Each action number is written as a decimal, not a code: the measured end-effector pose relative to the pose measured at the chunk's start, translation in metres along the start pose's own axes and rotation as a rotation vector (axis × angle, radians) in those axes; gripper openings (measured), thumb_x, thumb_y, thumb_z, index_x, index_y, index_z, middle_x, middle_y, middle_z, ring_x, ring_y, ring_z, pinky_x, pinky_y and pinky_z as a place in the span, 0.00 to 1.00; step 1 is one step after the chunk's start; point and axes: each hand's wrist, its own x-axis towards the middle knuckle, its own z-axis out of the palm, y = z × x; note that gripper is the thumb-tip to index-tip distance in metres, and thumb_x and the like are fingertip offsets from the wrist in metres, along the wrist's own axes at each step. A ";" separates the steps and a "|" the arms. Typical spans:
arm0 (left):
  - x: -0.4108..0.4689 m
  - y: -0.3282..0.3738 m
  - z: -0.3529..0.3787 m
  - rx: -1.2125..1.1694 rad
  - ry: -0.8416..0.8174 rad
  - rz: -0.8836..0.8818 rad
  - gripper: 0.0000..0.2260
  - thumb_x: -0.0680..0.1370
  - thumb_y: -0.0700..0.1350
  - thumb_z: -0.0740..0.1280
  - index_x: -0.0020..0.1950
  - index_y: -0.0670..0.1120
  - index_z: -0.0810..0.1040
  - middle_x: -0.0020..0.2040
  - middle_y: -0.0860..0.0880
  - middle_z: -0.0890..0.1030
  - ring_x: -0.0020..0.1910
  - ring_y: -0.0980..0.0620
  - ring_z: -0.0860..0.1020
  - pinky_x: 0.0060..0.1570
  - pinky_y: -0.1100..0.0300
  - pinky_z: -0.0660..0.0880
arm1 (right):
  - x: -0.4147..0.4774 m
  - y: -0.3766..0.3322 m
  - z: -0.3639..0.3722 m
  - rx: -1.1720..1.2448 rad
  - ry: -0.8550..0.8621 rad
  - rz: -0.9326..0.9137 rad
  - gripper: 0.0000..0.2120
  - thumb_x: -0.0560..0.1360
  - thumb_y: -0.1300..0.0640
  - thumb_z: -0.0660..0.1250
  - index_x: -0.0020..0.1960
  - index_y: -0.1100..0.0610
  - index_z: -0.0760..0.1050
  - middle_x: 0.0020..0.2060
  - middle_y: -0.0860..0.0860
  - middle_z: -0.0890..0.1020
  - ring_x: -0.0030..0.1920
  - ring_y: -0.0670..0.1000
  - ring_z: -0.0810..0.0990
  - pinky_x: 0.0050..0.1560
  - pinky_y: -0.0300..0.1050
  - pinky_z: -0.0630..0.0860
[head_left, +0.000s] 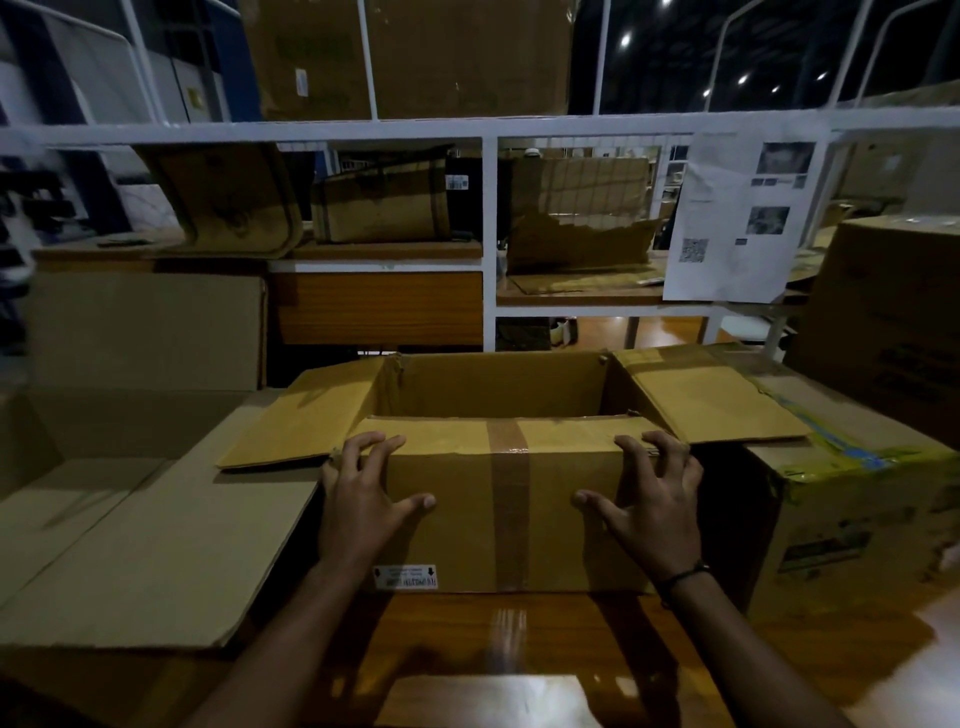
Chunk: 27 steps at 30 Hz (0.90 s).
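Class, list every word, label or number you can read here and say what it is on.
No text can be read.
White sticker on the open box: blurred.
Hanging printed sheet: print too small.
Barcode label, far back: too small.
Print on the right box: blurred.

A glossy wooden bench (519, 654) mirrors the light in pale streaks. Behind it stands a white metal rack (488, 234) with wooden shelves, where worn cardboard boxes (382, 208) and a torn sheet of cardboard (582, 244) lie. A printed paper (737, 218) hangs on the rack's right side. Flattened cardboard (135, 545) covers the bench's left end. Beyond, the hall is dark, lit only by small ceiling lamps (626, 39).
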 end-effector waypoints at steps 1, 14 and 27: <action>0.001 0.002 -0.002 -0.004 -0.001 -0.002 0.41 0.62 0.57 0.85 0.72 0.55 0.75 0.73 0.51 0.68 0.71 0.39 0.64 0.60 0.41 0.74 | 0.002 0.000 -0.003 0.001 0.002 -0.001 0.41 0.63 0.37 0.80 0.70 0.50 0.72 0.72 0.56 0.63 0.68 0.69 0.63 0.57 0.72 0.76; 0.063 0.073 -0.074 -0.045 0.113 0.124 0.37 0.62 0.56 0.84 0.69 0.57 0.75 0.70 0.51 0.68 0.67 0.39 0.67 0.58 0.42 0.74 | 0.075 -0.030 -0.085 0.004 0.221 -0.094 0.40 0.64 0.34 0.78 0.69 0.52 0.73 0.69 0.57 0.66 0.65 0.67 0.66 0.59 0.67 0.74; 0.133 0.116 -0.164 -0.017 0.161 0.242 0.40 0.61 0.60 0.84 0.70 0.59 0.73 0.69 0.52 0.69 0.69 0.41 0.69 0.58 0.34 0.77 | 0.138 -0.082 -0.149 0.010 0.340 -0.137 0.41 0.64 0.28 0.73 0.70 0.49 0.71 0.68 0.56 0.67 0.63 0.65 0.67 0.55 0.64 0.76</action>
